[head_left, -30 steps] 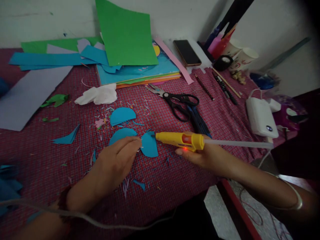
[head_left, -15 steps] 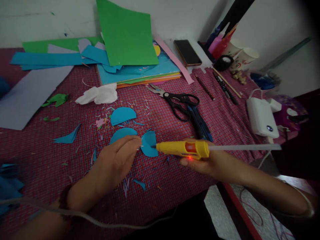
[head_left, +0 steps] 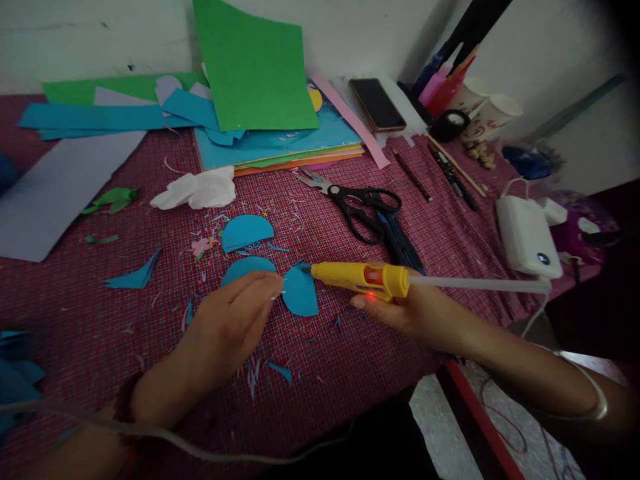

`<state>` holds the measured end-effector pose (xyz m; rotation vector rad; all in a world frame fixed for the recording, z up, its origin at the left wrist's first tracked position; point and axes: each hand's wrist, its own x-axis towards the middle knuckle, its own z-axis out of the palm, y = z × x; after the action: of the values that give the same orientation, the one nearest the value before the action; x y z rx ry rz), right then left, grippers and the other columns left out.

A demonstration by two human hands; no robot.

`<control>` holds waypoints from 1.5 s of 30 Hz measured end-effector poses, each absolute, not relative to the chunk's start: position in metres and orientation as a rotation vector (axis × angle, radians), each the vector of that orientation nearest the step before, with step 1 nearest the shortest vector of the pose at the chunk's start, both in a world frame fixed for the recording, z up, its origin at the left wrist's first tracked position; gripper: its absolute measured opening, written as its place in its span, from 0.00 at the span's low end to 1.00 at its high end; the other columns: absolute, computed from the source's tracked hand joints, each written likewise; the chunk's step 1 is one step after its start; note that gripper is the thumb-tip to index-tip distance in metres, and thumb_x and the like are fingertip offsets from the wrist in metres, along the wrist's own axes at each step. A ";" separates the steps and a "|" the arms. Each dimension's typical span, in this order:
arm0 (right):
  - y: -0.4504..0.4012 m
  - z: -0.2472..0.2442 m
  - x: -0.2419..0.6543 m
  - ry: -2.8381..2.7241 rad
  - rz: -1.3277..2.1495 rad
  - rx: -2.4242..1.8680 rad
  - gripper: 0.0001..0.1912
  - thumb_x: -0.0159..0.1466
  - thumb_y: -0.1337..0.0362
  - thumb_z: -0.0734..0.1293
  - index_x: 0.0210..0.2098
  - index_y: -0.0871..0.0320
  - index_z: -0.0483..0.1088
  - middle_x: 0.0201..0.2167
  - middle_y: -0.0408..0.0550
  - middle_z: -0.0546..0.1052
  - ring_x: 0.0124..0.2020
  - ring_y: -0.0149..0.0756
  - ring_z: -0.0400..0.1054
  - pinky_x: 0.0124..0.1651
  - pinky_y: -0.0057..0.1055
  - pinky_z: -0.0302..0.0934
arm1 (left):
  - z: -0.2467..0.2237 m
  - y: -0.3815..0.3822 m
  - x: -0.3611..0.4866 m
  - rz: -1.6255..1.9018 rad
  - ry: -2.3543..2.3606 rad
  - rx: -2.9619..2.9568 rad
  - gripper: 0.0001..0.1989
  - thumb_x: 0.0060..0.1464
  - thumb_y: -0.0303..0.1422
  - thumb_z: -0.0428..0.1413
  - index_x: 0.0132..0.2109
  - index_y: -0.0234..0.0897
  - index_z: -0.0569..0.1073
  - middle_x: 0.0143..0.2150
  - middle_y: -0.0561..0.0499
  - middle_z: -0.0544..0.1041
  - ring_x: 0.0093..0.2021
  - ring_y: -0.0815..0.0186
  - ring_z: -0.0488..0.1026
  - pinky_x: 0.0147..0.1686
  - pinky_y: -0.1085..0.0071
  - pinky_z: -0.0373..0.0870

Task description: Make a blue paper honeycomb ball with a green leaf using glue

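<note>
My left hand (head_left: 240,313) has its fingers pressed together at the left edge of a rounded blue paper piece (head_left: 301,293). My right hand (head_left: 405,310) is wrapped round a yellow glue gun (head_left: 340,275), whose dark tip is over the upper edge of that piece. A clear glue stick (head_left: 480,285) sticks out of the gun's back, and a red light glows on its underside. Another blue paper piece (head_left: 245,265) lies partly under my left hand. Just above it rests a blue half-round piece (head_left: 247,231).
Black-handled scissors (head_left: 357,200) lie beyond the glue gun. Colored paper sheets (head_left: 257,73) are stacked at the back. A phone (head_left: 377,105), a crumpled tissue (head_left: 197,189) and a white box (head_left: 527,237) surround the work area. A cable (head_left: 175,437) crosses the front.
My right hand and the glue gun have moved up and slightly left, taking the tip from the blue piece's middle to its upper edge. My left hand has hardly moved.
</note>
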<state>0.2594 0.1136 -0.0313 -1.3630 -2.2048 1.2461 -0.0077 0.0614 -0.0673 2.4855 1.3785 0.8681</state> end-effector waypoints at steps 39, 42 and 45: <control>0.111 -0.035 0.256 -2.255 1.327 -1.252 0.13 0.64 0.57 0.65 0.44 0.58 0.70 0.35 0.47 0.77 0.30 0.33 0.71 0.32 0.28 0.64 | -0.069 0.062 -0.007 0.873 1.367 2.470 0.09 0.64 0.26 0.47 0.49 0.35 0.68 0.47 0.46 0.77 0.49 0.65 0.76 0.51 0.68 0.75; 0.111 -0.035 0.256 -2.254 1.350 -1.242 0.13 0.65 0.58 0.65 0.46 0.57 0.70 0.36 0.46 0.78 0.31 0.32 0.71 0.33 0.28 0.64 | -0.069 0.061 -0.008 0.881 1.361 2.468 0.09 0.64 0.26 0.47 0.49 0.35 0.68 0.47 0.46 0.77 0.49 0.65 0.76 0.51 0.69 0.75; 0.112 -0.035 0.256 -2.250 1.350 -1.246 0.13 0.65 0.57 0.65 0.45 0.57 0.70 0.35 0.45 0.77 0.30 0.31 0.70 0.32 0.27 0.63 | -0.070 0.061 -0.008 0.891 1.373 2.456 0.09 0.64 0.25 0.48 0.49 0.35 0.68 0.48 0.45 0.77 0.49 0.64 0.76 0.50 0.68 0.75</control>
<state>0.2563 0.1115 -0.0346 -1.2455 -2.2498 1.3505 -0.0079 0.0605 -0.0703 2.4558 1.3729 0.8912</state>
